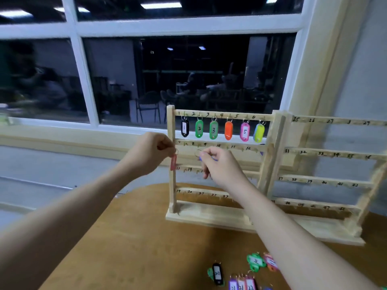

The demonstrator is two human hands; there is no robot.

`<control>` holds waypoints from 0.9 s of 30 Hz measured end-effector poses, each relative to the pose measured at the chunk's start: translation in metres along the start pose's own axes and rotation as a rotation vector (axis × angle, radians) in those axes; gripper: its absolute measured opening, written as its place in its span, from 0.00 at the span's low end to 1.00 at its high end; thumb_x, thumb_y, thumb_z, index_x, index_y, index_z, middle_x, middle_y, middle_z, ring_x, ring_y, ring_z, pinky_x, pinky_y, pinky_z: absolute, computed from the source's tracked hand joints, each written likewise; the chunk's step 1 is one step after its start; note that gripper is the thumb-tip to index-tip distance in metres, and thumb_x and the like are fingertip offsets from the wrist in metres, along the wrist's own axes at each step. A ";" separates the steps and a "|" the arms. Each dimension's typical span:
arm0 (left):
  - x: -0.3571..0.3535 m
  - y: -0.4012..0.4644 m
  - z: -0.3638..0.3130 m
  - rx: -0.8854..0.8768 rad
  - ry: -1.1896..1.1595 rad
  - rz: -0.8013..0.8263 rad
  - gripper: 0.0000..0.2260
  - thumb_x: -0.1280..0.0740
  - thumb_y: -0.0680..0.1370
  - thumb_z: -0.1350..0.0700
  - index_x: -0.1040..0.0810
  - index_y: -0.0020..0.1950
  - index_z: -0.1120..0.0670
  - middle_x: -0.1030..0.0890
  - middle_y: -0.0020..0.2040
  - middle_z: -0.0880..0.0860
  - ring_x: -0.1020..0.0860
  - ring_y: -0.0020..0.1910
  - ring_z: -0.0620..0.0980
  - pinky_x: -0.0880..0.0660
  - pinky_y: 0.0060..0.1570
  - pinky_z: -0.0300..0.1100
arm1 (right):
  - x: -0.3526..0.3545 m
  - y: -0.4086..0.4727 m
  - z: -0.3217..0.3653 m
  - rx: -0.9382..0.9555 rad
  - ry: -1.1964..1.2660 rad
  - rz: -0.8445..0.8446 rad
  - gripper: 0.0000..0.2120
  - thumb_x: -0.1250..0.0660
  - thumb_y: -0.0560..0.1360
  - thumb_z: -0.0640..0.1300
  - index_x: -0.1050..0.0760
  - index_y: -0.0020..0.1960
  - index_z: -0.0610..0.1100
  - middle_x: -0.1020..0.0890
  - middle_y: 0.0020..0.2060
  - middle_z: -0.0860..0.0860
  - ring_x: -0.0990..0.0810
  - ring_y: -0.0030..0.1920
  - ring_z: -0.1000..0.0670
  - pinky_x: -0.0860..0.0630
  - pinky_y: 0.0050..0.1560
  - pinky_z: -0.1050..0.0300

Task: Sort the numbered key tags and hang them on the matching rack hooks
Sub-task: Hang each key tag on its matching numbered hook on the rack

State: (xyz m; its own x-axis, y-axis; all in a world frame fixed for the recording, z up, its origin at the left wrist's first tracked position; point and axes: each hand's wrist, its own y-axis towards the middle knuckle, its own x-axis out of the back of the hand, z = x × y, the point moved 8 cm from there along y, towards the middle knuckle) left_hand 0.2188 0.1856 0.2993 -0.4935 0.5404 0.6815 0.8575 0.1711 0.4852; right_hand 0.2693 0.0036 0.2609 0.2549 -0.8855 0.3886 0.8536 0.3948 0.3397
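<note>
Your left hand (151, 152) is pinching a red plastic key tag (173, 162), ring upward, just below the wooden rack's (270, 151) second rail. Your right hand (218, 164) is pinching a blue tag (200, 158), ring leading toward those hooks.

Two bare forearms – no sleeves, no rings; left grip (150, 152), right grip (219, 164) ungloved.

Hung on the pale wooden rack (222, 117): black (184, 128), two green, orange (228, 130), pink and yellow tags; a red plastic tag (173, 162) at nine o'clock.
</note>
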 end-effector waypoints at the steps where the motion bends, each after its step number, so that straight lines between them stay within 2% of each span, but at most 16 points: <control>1: 0.002 0.003 0.006 0.004 0.006 -0.014 0.05 0.28 0.78 0.59 0.18 0.42 0.51 0.17 0.38 0.46 0.19 0.38 0.44 0.26 0.40 0.38 | -0.006 0.005 -0.001 -0.009 0.025 -0.001 0.12 0.39 0.84 0.42 0.22 0.45 0.40 0.22 0.31 0.47 0.24 0.27 0.53 0.30 0.29 0.68; 4: 0.003 0.013 0.016 -0.002 0.024 -0.037 0.04 0.29 0.78 0.59 0.17 0.45 0.53 0.16 0.40 0.49 0.19 0.41 0.47 0.24 0.42 0.41 | -0.020 0.017 -0.006 -0.041 0.120 -0.021 0.12 0.39 0.84 0.42 0.22 0.43 0.41 0.22 0.31 0.47 0.24 0.28 0.52 0.30 0.29 0.67; 8: -0.004 0.025 0.014 -0.055 0.064 -0.044 0.03 0.30 0.79 0.58 0.16 0.48 0.53 0.17 0.40 0.45 0.19 0.41 0.42 0.28 0.40 0.32 | -0.037 0.033 -0.015 -0.117 0.216 -0.071 0.12 0.39 0.83 0.43 0.20 0.46 0.39 0.22 0.30 0.50 0.23 0.28 0.50 0.31 0.29 0.64; 10: -0.003 0.031 0.015 -0.062 0.062 -0.058 0.03 0.30 0.79 0.59 0.16 0.47 0.54 0.18 0.39 0.43 0.20 0.40 0.39 0.27 0.39 0.29 | -0.045 0.039 -0.016 -0.141 0.235 -0.114 0.13 0.38 0.83 0.43 0.21 0.45 0.38 0.22 0.27 0.52 0.24 0.26 0.50 0.30 0.28 0.62; 13: 0.000 0.037 0.019 -0.074 0.056 -0.062 0.04 0.29 0.78 0.60 0.17 0.45 0.52 0.18 0.38 0.43 0.19 0.39 0.40 0.23 0.43 0.35 | -0.056 0.046 -0.016 -0.160 0.254 -0.181 0.15 0.38 0.83 0.44 0.22 0.40 0.39 0.20 0.26 0.53 0.23 0.24 0.48 0.22 0.35 0.51; 16: 0.000 0.037 0.021 -0.088 0.065 -0.052 0.05 0.29 0.78 0.60 0.18 0.44 0.51 0.17 0.39 0.44 0.19 0.39 0.40 0.24 0.41 0.34 | -0.060 0.050 -0.020 -0.154 0.256 -0.290 0.16 0.37 0.80 0.46 0.22 0.40 0.36 0.17 0.31 0.45 0.19 0.33 0.36 0.20 0.39 0.41; 18: 0.002 0.036 0.019 -0.116 0.063 -0.061 0.05 0.29 0.78 0.60 0.18 0.45 0.50 0.18 0.39 0.43 0.20 0.39 0.38 0.25 0.41 0.30 | -0.061 0.050 -0.024 -0.163 0.237 -0.363 0.18 0.37 0.79 0.46 0.26 0.34 0.37 0.20 0.27 0.45 0.23 0.32 0.37 0.26 0.32 0.45; 20: 0.003 0.035 0.015 -0.145 0.063 -0.057 0.04 0.28 0.78 0.59 0.18 0.46 0.50 0.18 0.40 0.42 0.19 0.39 0.37 0.24 0.42 0.29 | -0.062 0.048 -0.029 -0.202 0.231 -0.404 0.20 0.37 0.80 0.46 0.28 0.33 0.37 0.26 0.25 0.44 0.27 0.30 0.38 0.34 0.32 0.53; 23: -0.001 0.035 0.010 -0.160 0.047 -0.055 0.02 0.28 0.78 0.59 0.17 0.48 0.52 0.17 0.41 0.43 0.19 0.40 0.38 0.22 0.44 0.32 | -0.068 0.047 -0.046 -0.244 0.253 -0.391 0.18 0.38 0.80 0.48 0.24 0.39 0.34 0.18 0.35 0.37 0.21 0.31 0.38 0.30 0.33 0.54; 26: -0.008 0.037 0.009 -0.135 0.039 -0.053 0.02 0.29 0.79 0.59 0.17 0.49 0.53 0.17 0.42 0.46 0.18 0.40 0.42 0.20 0.43 0.36 | -0.065 0.041 -0.055 -0.253 0.231 -0.338 0.19 0.40 0.82 0.45 0.26 0.41 0.31 0.18 0.39 0.35 0.18 0.33 0.37 0.31 0.25 0.63; 27: -0.012 0.037 0.010 -0.125 0.042 -0.050 0.02 0.30 0.79 0.58 0.17 0.49 0.53 0.17 0.41 0.46 0.19 0.39 0.42 0.21 0.40 0.35 | -0.062 0.038 -0.054 -0.240 0.226 -0.319 0.18 0.40 0.83 0.44 0.26 0.41 0.32 0.17 0.39 0.36 0.17 0.32 0.39 0.31 0.23 0.64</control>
State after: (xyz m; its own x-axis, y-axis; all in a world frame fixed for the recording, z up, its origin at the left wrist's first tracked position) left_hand 0.2581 0.1935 0.3042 -0.5432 0.4985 0.6755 0.8079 0.0913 0.5823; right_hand 0.3109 0.0605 0.2032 0.0321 -0.9953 0.0912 0.9799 0.0493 0.1933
